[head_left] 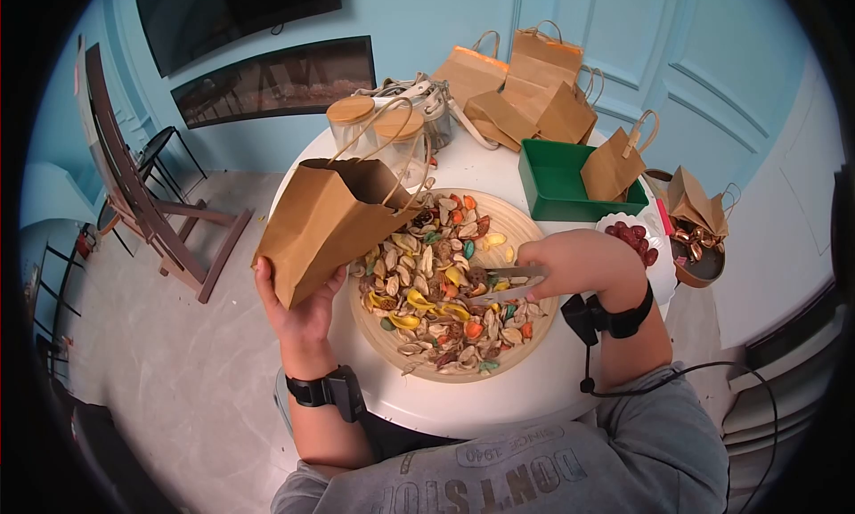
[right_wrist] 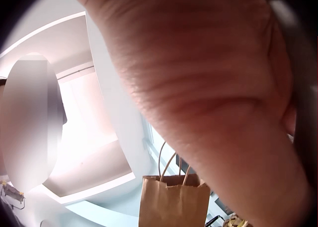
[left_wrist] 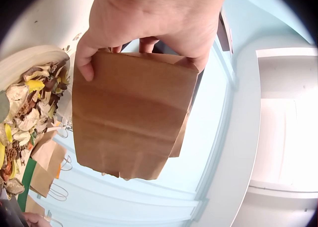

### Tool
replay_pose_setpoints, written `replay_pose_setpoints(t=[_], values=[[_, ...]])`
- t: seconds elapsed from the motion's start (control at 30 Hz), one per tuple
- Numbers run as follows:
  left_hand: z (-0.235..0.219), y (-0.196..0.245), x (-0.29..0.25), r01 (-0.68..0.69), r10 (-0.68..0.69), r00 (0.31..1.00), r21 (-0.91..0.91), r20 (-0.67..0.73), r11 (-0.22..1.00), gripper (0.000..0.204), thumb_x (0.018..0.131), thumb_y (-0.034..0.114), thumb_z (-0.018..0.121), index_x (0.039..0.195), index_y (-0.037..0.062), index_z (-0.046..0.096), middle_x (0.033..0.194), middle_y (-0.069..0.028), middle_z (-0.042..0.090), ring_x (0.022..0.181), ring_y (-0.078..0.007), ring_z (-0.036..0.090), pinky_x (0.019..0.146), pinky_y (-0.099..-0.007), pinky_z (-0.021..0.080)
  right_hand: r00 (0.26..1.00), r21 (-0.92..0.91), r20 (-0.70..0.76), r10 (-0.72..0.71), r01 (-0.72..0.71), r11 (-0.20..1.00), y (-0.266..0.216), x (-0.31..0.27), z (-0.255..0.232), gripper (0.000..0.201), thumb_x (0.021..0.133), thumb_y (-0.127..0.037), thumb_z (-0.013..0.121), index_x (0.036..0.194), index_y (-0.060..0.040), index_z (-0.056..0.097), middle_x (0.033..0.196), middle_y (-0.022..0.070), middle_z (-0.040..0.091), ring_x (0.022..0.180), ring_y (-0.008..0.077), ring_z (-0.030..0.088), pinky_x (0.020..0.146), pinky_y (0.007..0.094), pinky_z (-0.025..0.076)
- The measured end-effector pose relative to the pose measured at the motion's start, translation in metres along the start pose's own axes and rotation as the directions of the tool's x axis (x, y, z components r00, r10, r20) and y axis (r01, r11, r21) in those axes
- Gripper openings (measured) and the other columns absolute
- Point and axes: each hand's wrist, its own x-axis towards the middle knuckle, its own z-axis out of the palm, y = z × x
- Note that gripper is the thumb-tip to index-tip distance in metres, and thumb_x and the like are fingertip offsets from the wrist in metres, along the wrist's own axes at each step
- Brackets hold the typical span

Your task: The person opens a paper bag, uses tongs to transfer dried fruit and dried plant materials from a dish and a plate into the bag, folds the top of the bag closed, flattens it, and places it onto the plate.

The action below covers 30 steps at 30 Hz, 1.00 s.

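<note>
While the left hand [head_left: 307, 316] is gripping the base of a brown kraft-paper bag [head_left: 325, 220], the bag is leaning over the left rim of a round, pale wooden tray [head_left: 514, 215], its long axis running rightward and away to the open mouth. Right hand [head_left: 570, 266], nearer the multicoloured dried petals [head_left: 419, 282], is clasping silver metal tongs [head_left: 517, 272]; prongs are standing apart, pointing left. Mouth is lying beyond and left of their tips. Whether they're pinching anything: cannot tell.
</note>
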Motion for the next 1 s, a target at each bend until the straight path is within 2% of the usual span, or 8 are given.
replay_pose_setpoints(t=[0.07, 0.13, 0.23, 0.67, 0.77, 0.83, 0.87, 1.0], values=[[0.000, 0.000, 0.000, 0.001, -0.001, 1.000, 0.015, -0.008, 1.000, 0.058, 0.096, 0.057, 0.046, 0.137, 0.0166, 0.045, 0.137, -0.0098, 0.052, 0.121, -0.0316, 0.053, 0.086, -0.0505, 0.051, 1.000, -0.023, 0.004, 0.000, 0.000, 1.000, -0.006, 0.002, 0.006, 0.044, 0.081, -0.041, 0.073, 0.110, -0.0096, 0.061, 0.088, 0.0147, 0.066, 0.087, 0.0336, 0.065, 0.073, 0.0432, 0.049], [0.003, 0.000, -0.001, -0.002, 0.002, 1.000, 0.023, -0.019, 1.000, 0.058, 0.095, 0.057, 0.048, 0.136, 0.0162, 0.046, 0.135, -0.0097, 0.053, 0.119, -0.0315, 0.054, 0.087, -0.0505, 0.051, 0.993, -0.069, -0.106, -0.044, 0.037, 0.997, -0.006, 0.006, 0.014, 0.037, 0.082, -0.035, 0.072, 0.104, -0.0086, 0.059, 0.087, 0.0155, 0.065, 0.085, 0.0352, 0.065, 0.072, 0.0459, 0.049], [0.002, 0.000, -0.001, -0.001, 0.002, 1.000, 0.031, -0.019, 1.000, 0.058, 0.094, 0.056, 0.050, 0.136, 0.0157, 0.046, 0.134, -0.0098, 0.053, 0.118, -0.0316, 0.055, 0.089, -0.0506, 0.050, 0.988, -0.085, -0.144, -0.052, 0.040, 0.996, -0.007, 0.010, 0.014, 0.031, 0.082, -0.030, 0.071, 0.101, -0.0084, 0.059, 0.083, 0.0158, 0.064, 0.084, 0.0358, 0.065, 0.071, 0.0470, 0.048], [0.001, 0.000, 0.000, 0.008, -0.007, 0.999, 0.029, -0.031, 1.000, 0.057, 0.094, 0.057, 0.049, 0.136, 0.0171, 0.047, 0.136, -0.0091, 0.052, 0.120, -0.0305, 0.053, 0.086, -0.0503, 0.050, 0.958, -0.069, -0.263, -0.117, 0.102, 0.992, -0.004, 0.007, 0.010, 0.024, 0.084, -0.028, 0.070, 0.093, -0.0083, 0.059, 0.074, 0.0141, 0.060, 0.077, 0.0359, 0.062, 0.066, 0.0464, 0.045], [0.001, -0.001, 0.000, 0.010, -0.009, 0.999, 0.030, -0.046, 0.999, 0.057, 0.094, 0.056, 0.050, 0.134, 0.0156, 0.047, 0.133, -0.0094, 0.054, 0.117, -0.0301, 0.055, 0.086, -0.0495, 0.050, 0.929, -0.073, -0.345, -0.131, 0.113, 0.991, -0.004, -0.003, 0.000, 0.024, 0.084, -0.027, 0.070, 0.093, -0.0084, 0.058, 0.075, 0.0142, 0.059, 0.076, 0.0355, 0.061, 0.064, 0.0451, 0.045], [0.000, -0.003, -0.001, -0.005, 0.007, 0.998, 0.045, -0.060, 0.999, 0.057, 0.094, 0.056, 0.050, 0.134, 0.0147, 0.048, 0.132, -0.0097, 0.055, 0.115, -0.0299, 0.056, 0.086, -0.0491, 0.050, 0.885, -0.051, -0.451, -0.119, 0.108, 0.993, -0.004, -0.013, -0.007, 0.023, 0.084, -0.025, 0.070, 0.094, -0.0084, 0.058, 0.074, 0.0151, 0.059, 0.074, 0.0356, 0.061, 0.063, 0.0438, 0.046], [-0.001, -0.004, -0.001, -0.011, 0.016, 0.997, 0.062, -0.076, 0.998, 0.058, 0.094, 0.056, 0.050, 0.133, 0.0137, 0.048, 0.130, -0.0099, 0.056, 0.113, -0.0296, 0.056, 0.085, -0.0487, 0.050, 0.840, -0.019, -0.521, -0.151, 0.166, 0.986, -0.002, -0.017, -0.008, 0.024, 0.084, -0.026, 0.070, 0.092, -0.0080, 0.056, 0.072, 0.0147, 0.058, 0.072, 0.0360, 0.060, 0.061, 0.0434, 0.045], [-0.007, -0.009, -0.001, 0.010, 0.000, 0.998, 0.138, -0.070, 0.990, 0.057, 0.093, 0.056, 0.051, 0.129, 0.0122, 0.052, 0.126, -0.0102, 0.059, 0.112, -0.0287, 0.058, 0.088, -0.0480, 0.050, 0.781, 0.029, -0.608, -0.140, 0.199, 0.980, -0.008, -0.035, -0.018, 0.024, 0.085, -0.026, 0.070, 0.091, -0.0077, 0.055, 0.071, 0.0138, 0.058, 0.071, 0.0361, 0.060, 0.060, 0.0438, 0.044]])
